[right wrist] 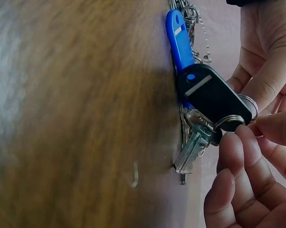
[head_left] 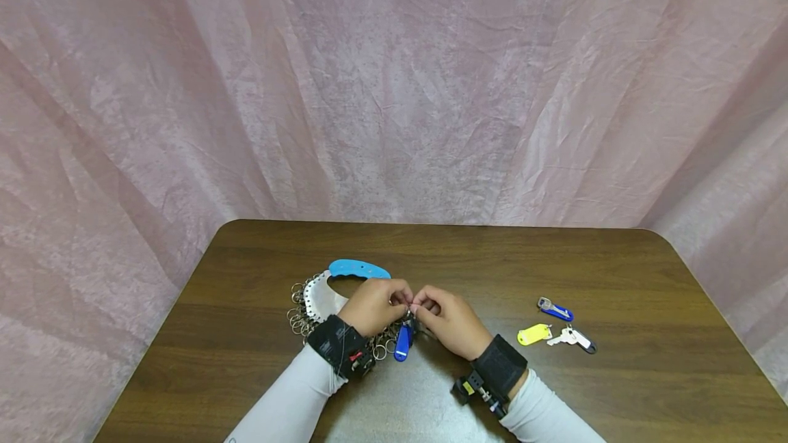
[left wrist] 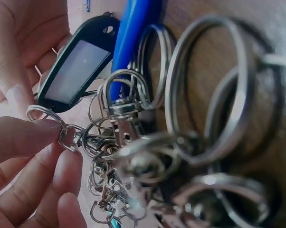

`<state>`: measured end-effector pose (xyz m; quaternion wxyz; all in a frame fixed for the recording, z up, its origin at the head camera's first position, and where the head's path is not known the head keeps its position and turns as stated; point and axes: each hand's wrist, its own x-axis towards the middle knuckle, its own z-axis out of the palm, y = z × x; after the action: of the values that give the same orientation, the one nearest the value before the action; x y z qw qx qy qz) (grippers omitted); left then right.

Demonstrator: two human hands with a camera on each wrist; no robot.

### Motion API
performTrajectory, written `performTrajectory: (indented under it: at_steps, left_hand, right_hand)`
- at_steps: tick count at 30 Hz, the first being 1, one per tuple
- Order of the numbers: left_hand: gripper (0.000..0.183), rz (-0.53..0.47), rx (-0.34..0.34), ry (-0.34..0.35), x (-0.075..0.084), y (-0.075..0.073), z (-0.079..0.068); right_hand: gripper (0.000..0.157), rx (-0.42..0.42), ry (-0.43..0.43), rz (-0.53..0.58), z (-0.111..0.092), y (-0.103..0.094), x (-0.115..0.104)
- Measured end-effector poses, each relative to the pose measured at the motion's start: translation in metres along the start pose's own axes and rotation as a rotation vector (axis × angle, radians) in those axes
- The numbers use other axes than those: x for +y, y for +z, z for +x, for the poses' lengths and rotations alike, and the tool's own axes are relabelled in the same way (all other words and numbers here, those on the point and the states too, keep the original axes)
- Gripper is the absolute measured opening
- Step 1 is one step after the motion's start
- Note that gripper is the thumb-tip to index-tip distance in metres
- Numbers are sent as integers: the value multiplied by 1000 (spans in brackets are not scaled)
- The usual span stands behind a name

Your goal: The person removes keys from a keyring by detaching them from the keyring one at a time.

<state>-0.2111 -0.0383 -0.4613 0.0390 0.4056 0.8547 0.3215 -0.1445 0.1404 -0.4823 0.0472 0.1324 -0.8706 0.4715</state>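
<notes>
Diffuse light; glare on the surface nearer the viewer than the left hand; adjacent rings apparently out of focus.

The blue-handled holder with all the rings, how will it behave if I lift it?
The holder likely stays stiff, since its pale body looks solid. Its crowded metal rings will probably swing on those swivel clips, and may tangle.

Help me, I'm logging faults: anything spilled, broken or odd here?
Nothing stands out: I see no spill or breakage. The black tag by the fingers looks intact, and the yellow tag lies on the table.
</notes>
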Motion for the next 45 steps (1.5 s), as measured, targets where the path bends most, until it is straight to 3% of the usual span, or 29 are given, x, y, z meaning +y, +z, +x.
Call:
performTrajectory:
  at_steps: [9, 19, 27, 45]
  left_hand:
    - [8, 33, 8, -43, -1, 0, 0]
    - [4, 27, 0, -84, 0, -1, 0]
    - [9, 17, -4, -70, 0, 0, 0]
    - [12, 34, 19, -52, 0, 1, -1]
  right_hand:
    - [6, 24, -53, -7, 0, 1, 0]
    - [8, -35, -94, -26, 0, 1, -1]
    - [12, -41, -90, -24, 0, 1, -3]
    - [4, -8, -85, -23, 0, 1, -2]
